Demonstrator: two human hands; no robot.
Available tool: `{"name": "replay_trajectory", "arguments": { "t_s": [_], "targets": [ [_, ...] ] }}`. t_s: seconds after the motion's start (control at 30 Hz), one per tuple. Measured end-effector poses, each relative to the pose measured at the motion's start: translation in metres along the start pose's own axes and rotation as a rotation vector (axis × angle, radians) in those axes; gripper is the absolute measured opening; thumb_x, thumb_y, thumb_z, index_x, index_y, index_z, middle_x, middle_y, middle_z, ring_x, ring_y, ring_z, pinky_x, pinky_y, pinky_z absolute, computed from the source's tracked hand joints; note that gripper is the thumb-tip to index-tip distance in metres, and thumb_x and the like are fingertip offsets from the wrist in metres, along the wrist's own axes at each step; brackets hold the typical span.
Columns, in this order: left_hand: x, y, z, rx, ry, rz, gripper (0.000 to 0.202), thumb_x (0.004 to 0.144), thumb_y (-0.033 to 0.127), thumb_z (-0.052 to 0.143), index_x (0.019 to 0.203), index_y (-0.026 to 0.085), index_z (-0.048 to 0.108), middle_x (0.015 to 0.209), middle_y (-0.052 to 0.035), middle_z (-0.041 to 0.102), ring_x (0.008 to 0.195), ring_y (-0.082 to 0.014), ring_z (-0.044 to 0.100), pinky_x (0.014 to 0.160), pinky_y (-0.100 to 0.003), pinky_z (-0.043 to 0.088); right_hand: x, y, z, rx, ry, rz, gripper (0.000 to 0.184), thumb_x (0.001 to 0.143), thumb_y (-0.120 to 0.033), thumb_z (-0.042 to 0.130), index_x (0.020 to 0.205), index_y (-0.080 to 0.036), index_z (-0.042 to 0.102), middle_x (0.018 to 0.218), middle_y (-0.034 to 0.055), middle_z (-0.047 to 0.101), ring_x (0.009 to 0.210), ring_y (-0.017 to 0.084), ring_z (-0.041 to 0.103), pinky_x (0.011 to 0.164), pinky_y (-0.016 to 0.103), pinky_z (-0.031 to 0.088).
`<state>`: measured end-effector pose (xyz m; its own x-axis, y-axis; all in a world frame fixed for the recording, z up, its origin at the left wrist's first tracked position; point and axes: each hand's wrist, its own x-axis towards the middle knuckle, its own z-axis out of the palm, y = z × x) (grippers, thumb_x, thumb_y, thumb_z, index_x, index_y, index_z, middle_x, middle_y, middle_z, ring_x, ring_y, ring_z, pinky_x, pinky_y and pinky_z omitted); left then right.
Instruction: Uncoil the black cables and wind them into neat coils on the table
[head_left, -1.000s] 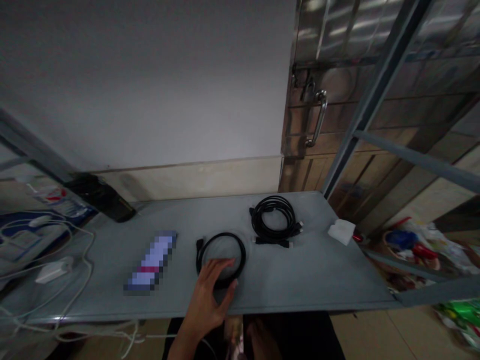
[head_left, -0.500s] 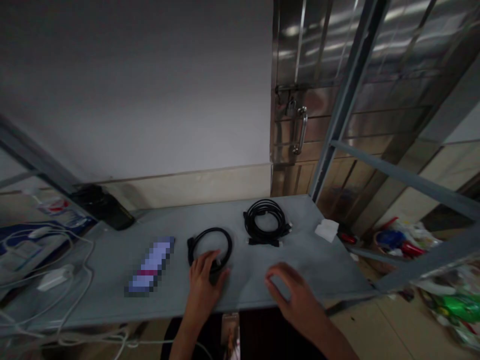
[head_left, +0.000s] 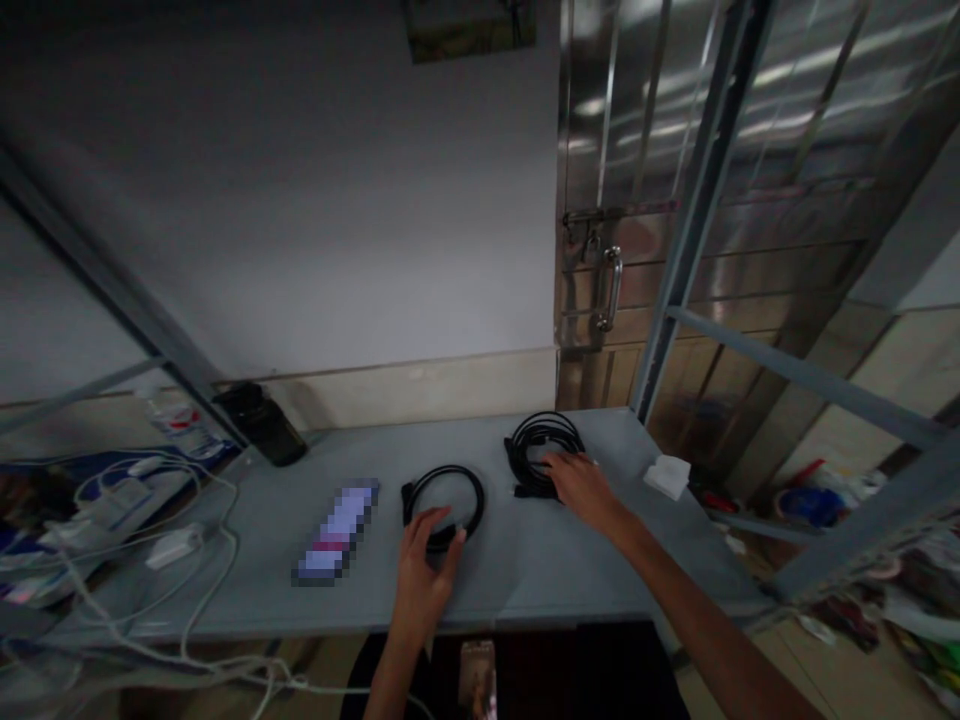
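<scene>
My left hand [head_left: 426,565] is over the near side of a single black cable loop [head_left: 480,490] on the grey table. Its thumb and fingers are apart, with the loop's near part partly hidden beneath them. My right hand [head_left: 585,490] reaches across to a thicker coil of black cables [head_left: 525,470], to the right of and behind the loop. Its fingers curl over the coil's right side, fingertips toward the central gap. That hand hides the right-side connectors. The coil rests flat on the tabletop.
A phone with a blurred screen [head_left: 337,530] lies left of the loop. Beyond it are a dark bottle [head_left: 262,425] and tangled white cords [head_left: 232,540]. White folded paper [head_left: 667,476] sits near the right edge, beside a metal frame post [head_left: 690,220]. Another phone [head_left: 478,675] is below the table edge.
My right hand has moved forward from the near part of the table onto the cable coil. My left hand stays by the loop, its fingers a little wider. The view has shifted slightly.
</scene>
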<state>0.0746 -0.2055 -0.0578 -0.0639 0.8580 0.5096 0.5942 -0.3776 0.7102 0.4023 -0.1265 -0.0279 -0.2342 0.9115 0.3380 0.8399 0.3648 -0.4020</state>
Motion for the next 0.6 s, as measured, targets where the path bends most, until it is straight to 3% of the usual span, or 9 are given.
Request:
{"name": "replay_trajectory", "arguments": {
  "t_s": [0.13,0.3,0.43,0.6],
  "targets": [
    [0.002,0.0,-0.003,-0.034,0.025,-0.028,0.047,0.101,0.063,0.075,0.126,0.024,0.079,0.131,-0.0153,0.078,0.129,-0.0363,0.074,0.117,-0.062,0.057,0.021,0.008,-0.022,0.165,0.122,0.118,0.028,0.117,-0.026,0.046,0.125,-0.017,0.072,0.109,0.0141,0.082,0.101,0.03,0.079,0.092,0.04,0.058],
    [0.001,-0.001,-0.004,-0.078,0.033,-0.043,0.047,0.1,0.064,0.075,0.123,0.023,0.08,0.128,-0.0148,0.08,0.126,-0.0364,0.076,0.115,-0.06,0.059,0.044,0.009,-0.072,0.423,0.264,0.164,0.039,0.118,-0.052,0.042,0.117,-0.021,0.067,0.091,0.0061,0.077,0.077,0.023,0.071,0.073,0.033,0.055],
    [0.0,0.0,-0.004,-0.101,0.031,-0.072,0.046,0.1,0.064,0.075,0.122,0.023,0.08,0.128,-0.0144,0.08,0.125,-0.036,0.076,0.116,-0.059,0.058,0.046,-0.006,-0.103,0.599,0.292,0.142,0.047,0.111,-0.068,0.052,0.108,-0.022,0.066,0.081,0.002,0.069,0.063,0.018,0.061,0.06,0.03,0.048],
    [0.001,0.005,-0.009,-0.123,0.03,-0.078,0.048,0.099,0.066,0.076,0.119,0.023,0.08,0.125,-0.0146,0.081,0.123,-0.0366,0.078,0.115,-0.06,0.059,0.034,-0.041,-0.113,0.783,0.259,0.108,0.05,0.104,-0.072,0.061,0.111,-0.022,0.064,0.088,-0.0001,0.067,0.058,0.013,0.052,0.055,0.026,0.042]
  ]
}}
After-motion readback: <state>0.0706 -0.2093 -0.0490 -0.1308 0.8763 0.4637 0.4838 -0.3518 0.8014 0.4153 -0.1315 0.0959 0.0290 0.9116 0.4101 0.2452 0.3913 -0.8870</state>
